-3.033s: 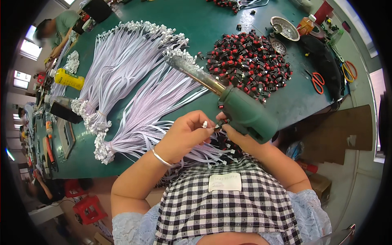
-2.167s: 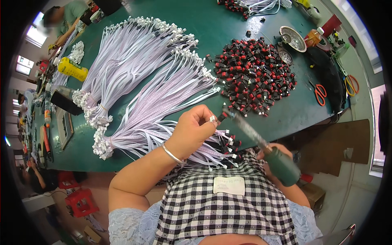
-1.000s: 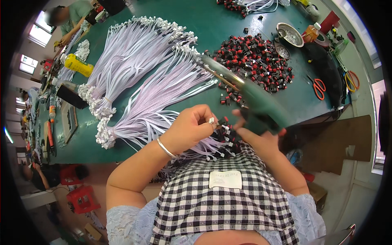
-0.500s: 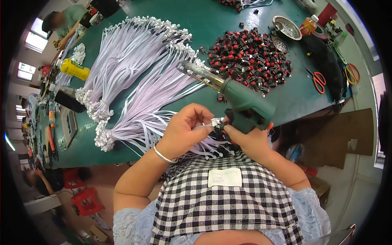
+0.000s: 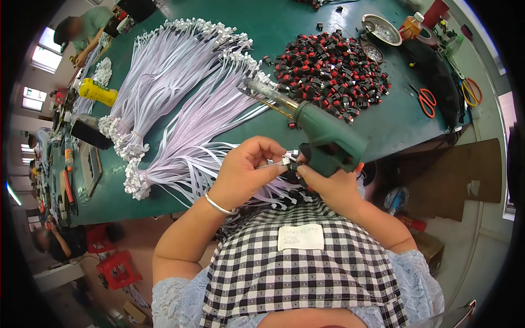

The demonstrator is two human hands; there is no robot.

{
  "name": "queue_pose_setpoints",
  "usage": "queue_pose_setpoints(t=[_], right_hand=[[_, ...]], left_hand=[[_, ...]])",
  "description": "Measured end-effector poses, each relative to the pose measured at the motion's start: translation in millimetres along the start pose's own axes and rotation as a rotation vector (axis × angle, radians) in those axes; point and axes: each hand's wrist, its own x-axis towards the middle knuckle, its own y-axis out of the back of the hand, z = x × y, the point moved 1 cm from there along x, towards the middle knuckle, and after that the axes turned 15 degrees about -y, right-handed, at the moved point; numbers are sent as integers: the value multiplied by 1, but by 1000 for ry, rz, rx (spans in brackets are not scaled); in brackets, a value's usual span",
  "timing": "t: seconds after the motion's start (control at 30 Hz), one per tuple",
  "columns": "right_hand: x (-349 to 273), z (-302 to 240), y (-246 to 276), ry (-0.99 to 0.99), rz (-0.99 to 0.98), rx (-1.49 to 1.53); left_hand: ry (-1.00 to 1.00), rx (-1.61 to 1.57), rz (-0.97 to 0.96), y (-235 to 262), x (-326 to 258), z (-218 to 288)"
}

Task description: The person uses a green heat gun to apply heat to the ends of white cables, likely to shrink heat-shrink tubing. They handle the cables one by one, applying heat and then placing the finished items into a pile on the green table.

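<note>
The soldering gun (image 5: 331,134) has swung up since earlier, right fingers (image 5: 314,178) gripping it, left fingers (image 5: 270,173) pinching a white-plugged cable (image 5: 286,160).

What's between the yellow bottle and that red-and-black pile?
In the head view, pale cables lie there, with the tip of the green tool showing over them.

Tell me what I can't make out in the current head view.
Right grip: most fingers are hidden in the head view, behind the green gun-shaped tool.
White connector at the left grip: its fine details are too small in the head view.
Nearer cable bundle: part is hidden behind the left grip in the head view.
Far black-and-red parts: cut off by the head view's upper edge.
</note>
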Motion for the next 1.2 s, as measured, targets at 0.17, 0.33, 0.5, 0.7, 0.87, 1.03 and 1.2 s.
queue_pose_setpoints(t=[0.17, 0.33, 0.5, 0.7, 0.87, 1.03, 1.2], right_hand=[[-2, 11, 0, 67, -21, 21], [0, 6, 19, 16, -2, 174], [18, 17, 46, 300, -95, 560], [31, 41, 55, 253, -229, 586], [38, 48, 54, 306, -262, 610], [42, 47, 57, 328, -248, 630], [42, 46, 58, 321, -267, 654]], left_hand=[[-17, 61, -18, -3, -5, -3], [-73, 292, -101, -5, 1, 1], [-436, 830, -240, -14, 9, -7], [-431, 1109, -439, -11, -12, -14], [-203, 1278, -728, 7, -60, -1], [-243, 1488, -907, 23, -101, 6], [-244, 1570, -897, 55, -116, 5]])
